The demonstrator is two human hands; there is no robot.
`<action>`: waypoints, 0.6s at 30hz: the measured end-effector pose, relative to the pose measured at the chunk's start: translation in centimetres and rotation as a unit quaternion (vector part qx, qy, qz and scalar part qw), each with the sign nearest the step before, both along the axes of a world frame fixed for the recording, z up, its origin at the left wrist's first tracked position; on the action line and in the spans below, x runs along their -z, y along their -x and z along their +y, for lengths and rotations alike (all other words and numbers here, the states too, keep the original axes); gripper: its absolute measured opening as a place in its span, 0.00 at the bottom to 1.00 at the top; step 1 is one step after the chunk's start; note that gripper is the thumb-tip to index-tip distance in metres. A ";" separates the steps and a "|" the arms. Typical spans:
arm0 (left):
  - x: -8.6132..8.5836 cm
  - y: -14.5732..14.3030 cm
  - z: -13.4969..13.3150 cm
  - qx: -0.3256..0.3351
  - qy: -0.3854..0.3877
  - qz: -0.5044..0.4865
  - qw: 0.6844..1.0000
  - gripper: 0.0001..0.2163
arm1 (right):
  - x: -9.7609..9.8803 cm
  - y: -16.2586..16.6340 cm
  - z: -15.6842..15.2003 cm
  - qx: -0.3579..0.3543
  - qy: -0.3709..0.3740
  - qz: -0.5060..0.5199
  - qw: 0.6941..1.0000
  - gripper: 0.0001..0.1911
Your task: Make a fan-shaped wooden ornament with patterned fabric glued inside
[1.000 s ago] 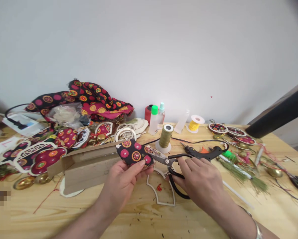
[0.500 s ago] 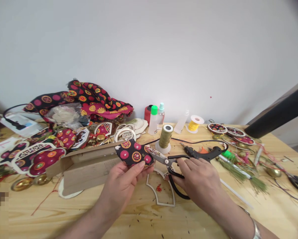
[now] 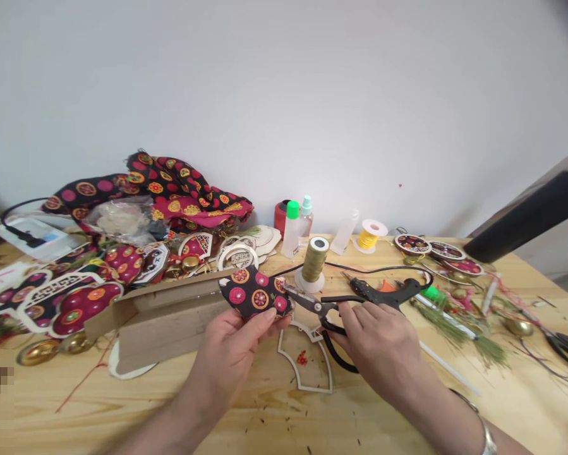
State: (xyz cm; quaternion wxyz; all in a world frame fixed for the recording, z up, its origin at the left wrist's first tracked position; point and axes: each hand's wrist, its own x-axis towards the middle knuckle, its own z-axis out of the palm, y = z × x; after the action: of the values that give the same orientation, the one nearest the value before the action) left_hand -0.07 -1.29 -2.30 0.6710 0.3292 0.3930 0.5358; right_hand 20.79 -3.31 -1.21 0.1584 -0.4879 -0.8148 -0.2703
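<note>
So — left hand [image 3: 239, 344] pinches patterned fabric [image 3: 255, 292] — right hand [image 3: 381, 338] grips scissors [image 3: 317, 308] at edge.

Pale wall [image 3: 284, 95], perhaps grey, behind a light wooden table [image 3: 236, 423].

Left hand [image 3: 239, 338]: pinching, thumb [image 3: 262, 323] on top, fingers [image 3: 282, 324] beneath
Right hand [image 3: 378, 338]: curled grip, back up
Forearms [image 3: 170, 414]: bare, angled inward

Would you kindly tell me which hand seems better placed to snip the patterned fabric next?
Probably the right hand: it holds the black-handled scissors, their blades at the right edge of the patterned fabric. The left hand is occupied, pinching the fabric.
</note>
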 end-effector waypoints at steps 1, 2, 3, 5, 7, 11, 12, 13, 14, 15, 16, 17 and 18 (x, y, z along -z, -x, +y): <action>0.0 0.0 0.0 0.000 -0.001 0.005 1.000 0.05 | 0.1 0.0 0.0 0.000 -0.001 0.001 1.000 0.09; 0.0 0.0 0.1 0.001 -0.001 0.008 1.000 0.05 | 0.2 0.1 0.0 0.001 0.003 0.003 1.000 0.08; 0.0 0.0 0.1 0.001 0.000 0.009 1.000 0.05 | 0.3 0.1 0.0 0.003 0.011 0.010 1.000 0.08; -0.3 0.0 0.1 -0.001 0.003 -0.003 1.000 0.04 | 0.5 0.2 0.1 0.007 0.044 0.044 0.998 0.09; -0.6 0.0 0.1 -0.005 0.011 -0.024 1.000 0.04 | 0.4 0.2 0.3 0.016 0.109 0.101 0.989 0.10; -1.1 -0.1 0.1 -0.009 0.031 -0.035 0.999 0.05 | -0.2 0.1 0.5 0.065 0.259 0.189 0.945 0.15; -1.1 -0.2 0.1 -0.008 0.033 -0.034 0.999 0.05 | -0.5 0.1 0.5 0.076 0.277 0.196 0.938 0.16; -1.1 -0.2 0.1 -0.006 0.035 -0.033 0.999 0.06 | -0.7 0.2 0.5 0.081 0.285 0.196 0.935 0.17; -1.1 -0.3 0.2 -0.003 0.036 -0.033 0.999 0.06 | -0.9 0.2 0.5 0.078 0.285 0.192 0.936 0.18; -1.1 -0.3 0.2 -0.003 0.037 -0.032 0.999 0.06 | -1.1 0.2 0.4 0.070 0.279 0.183 0.940 0.19; -1.1 -0.3 0.2 -0.005 0.038 -0.032 0.999 0.06 | -1.1 0.2 0.3 0.058 0.266 0.173 0.946 0.19; -1.1 -0.3 0.2 -0.009 0.039 -0.031 0.999 0.06 | -1.1 0.2 0.3 0.045 0.247 0.162 0.954 0.19; -1.1 -0.3 0.2 -0.013 0.041 -0.029 0.999 0.06 | -0.9 0.2 0.3 0.033 0.223 0.151 0.963 0.18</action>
State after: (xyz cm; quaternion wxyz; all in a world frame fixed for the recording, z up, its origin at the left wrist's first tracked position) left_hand 0.22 -1.04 -1.18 0.6877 0.2809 0.3992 0.5374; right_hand 20.59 -3.01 -0.27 0.1574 -0.5724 -0.8047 -0.0101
